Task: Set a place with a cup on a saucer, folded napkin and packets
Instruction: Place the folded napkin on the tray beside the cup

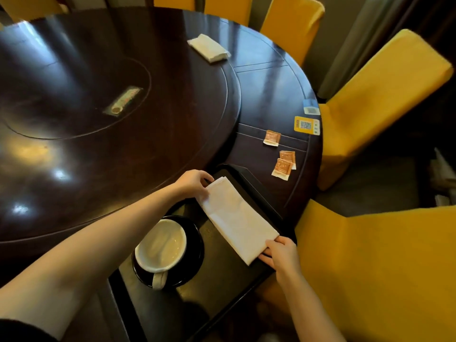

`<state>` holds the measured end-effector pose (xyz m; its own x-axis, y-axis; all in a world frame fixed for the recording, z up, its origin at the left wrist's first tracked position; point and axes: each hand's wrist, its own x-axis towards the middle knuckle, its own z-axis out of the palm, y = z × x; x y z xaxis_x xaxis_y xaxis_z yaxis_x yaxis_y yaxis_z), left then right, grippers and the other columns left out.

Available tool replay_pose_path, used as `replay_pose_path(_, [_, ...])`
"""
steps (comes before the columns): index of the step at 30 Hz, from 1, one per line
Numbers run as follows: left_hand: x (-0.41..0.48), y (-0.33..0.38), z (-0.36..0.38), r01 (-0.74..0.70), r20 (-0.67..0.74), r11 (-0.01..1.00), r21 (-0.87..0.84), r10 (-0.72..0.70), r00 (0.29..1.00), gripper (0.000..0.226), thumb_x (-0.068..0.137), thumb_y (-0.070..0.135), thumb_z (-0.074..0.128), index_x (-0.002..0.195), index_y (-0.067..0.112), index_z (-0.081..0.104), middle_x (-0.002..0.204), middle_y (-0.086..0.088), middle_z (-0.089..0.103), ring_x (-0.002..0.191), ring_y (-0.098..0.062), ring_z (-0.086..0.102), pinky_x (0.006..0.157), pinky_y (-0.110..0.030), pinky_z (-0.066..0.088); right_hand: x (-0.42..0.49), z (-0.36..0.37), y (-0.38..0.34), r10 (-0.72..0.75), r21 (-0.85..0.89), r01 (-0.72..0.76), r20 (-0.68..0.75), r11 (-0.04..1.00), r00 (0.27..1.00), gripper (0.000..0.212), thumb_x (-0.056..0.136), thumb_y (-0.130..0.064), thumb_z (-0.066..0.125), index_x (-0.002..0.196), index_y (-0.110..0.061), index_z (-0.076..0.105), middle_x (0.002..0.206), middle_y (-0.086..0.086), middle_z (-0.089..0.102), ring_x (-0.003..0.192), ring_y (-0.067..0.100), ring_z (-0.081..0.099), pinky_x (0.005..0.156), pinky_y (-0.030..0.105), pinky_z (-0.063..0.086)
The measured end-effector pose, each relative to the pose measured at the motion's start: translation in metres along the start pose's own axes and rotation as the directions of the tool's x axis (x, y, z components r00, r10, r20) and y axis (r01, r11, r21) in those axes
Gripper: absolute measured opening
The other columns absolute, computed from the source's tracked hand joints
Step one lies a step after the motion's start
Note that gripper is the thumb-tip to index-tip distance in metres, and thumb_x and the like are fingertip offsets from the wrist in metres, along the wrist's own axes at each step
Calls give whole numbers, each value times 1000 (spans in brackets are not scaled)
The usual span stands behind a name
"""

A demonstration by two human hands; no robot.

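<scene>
Both hands (195, 182) (280, 251) pinch napkin (238, 219) ends (over tray (249, 178)).

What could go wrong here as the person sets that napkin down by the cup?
The napkin is held only at its ends by the left hand and right hand; its folds could slip open when released.
The left forearm lies close by the cup on its saucer and might knock it.
The packets lie near the edge of the table; a careless reach could sweep them off.
</scene>
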<state>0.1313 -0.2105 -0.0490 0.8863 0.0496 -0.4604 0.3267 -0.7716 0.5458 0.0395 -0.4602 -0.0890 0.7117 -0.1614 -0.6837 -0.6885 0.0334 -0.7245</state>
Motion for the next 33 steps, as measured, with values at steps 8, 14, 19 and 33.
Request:
replay_pose_path(8, [-1,-7,4,-64,-53,995,82,68,996,46,78,9,67,123,14,58,119,-7,60,99,-18,56,76,-23,45,9,6,9,-61,-130,50,-79,990,995,29,85,6,57,108,-8,48,113,15,60,99,28,62,74,39,58])
replay_pose_path(14, [-6,-12,12,-154,-129,980,125,170,977,32,87,14,61,119,13,60,114,-7,64,88,-14,55,71,-22,42,6,5,16,-218,-377,183,-53,908,974,61,82,-1,64,133,-10,32,119,14,58,88,15,56,72,28,54])
replay_pose_path(19, [-9,-15,20,-169,-194,970,176,203,960,27,91,15,56,116,11,62,112,-8,66,90,-18,60,71,-23,41,-2,2,14,-375,-571,305,-6,762,927,61,87,-10,62,140,-11,31,132,11,45,88,9,53,59,9,40])
replay_pose_path(33, [-12,-10,52,-261,180,766,588,191,965,59,99,12,36,148,4,5,158,-13,-2,146,-26,-4,119,-40,11,-8,12,51,-445,-857,515,464,-7,766,64,96,-48,30,149,-28,0,158,2,-11,142,21,-19,110,40,-14])
